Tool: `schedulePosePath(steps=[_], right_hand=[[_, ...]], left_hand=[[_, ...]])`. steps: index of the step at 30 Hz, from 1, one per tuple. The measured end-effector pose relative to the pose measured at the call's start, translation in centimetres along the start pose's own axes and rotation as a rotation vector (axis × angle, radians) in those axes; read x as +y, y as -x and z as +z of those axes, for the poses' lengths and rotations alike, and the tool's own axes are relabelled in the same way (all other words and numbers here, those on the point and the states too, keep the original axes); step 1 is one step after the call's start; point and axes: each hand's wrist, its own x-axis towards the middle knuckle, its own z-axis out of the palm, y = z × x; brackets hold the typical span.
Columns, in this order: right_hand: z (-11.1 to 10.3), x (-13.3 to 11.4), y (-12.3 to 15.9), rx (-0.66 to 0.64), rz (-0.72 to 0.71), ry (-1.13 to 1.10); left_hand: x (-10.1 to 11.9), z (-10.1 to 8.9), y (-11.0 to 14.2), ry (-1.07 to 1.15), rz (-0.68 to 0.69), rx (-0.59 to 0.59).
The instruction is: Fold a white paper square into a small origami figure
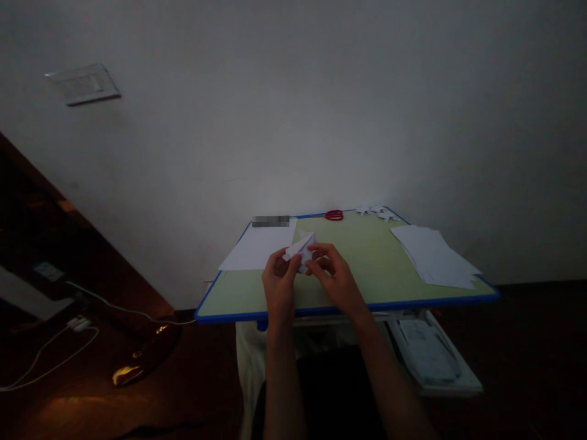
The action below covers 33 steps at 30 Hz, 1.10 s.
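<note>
Between my two hands is a small folded white paper (301, 247) with pointed corners, held up over the near half of the table. My left hand (280, 278) pinches its left and lower side between thumb and fingers. On the other side, my right hand (334, 274) has its thumb and fingertips closed on the right edge of the paper. The fingers hide part of the folds. Behind and to the left, a flat white sheet (263, 246) lies on the table.
The light green table (367, 263) has a blue rim. Red-handled scissors (334, 215) lie at its far edge, left of several folded white paper pieces (378, 211). A stack of white paper (433, 253) rests at the right. A blurred dark strip (270, 221) sits far left, against the wall.
</note>
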Motion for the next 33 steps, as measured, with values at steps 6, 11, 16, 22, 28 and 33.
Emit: schedulePosePath(steps=[6,11,16,22,28,33], right_hand=[[0.18,-0.09,0.08,-0.108,-0.039,0.112],[0.24,-0.46,0.15,-0.14,-0.001,0.087],[0.05,-0.37,0.13,-0.145,0.089,-0.03],[0.0,-0.22,0.02,-0.093,0.082,-0.069],[0.06,-0.66,0.31,-0.16,0.143,-0.039],[0.04,-0.62,0.44,-0.192,0.178,-0.05]], left_hand=[[0.4,-0.12,0.05,-0.007,0.036,0.046],[0.56,-0.16,0.11,0.011,0.032,0.064],[0.41,-0.1,0.05,0.019,0.007,0.064],[0.28,0.07,0.0,-0.042,0.003,0.028],[0.3,-0.07,0.0,-0.072,0.01,0.051],[0.49,-0.01,0.2,-0.075,0.002,0.047]])
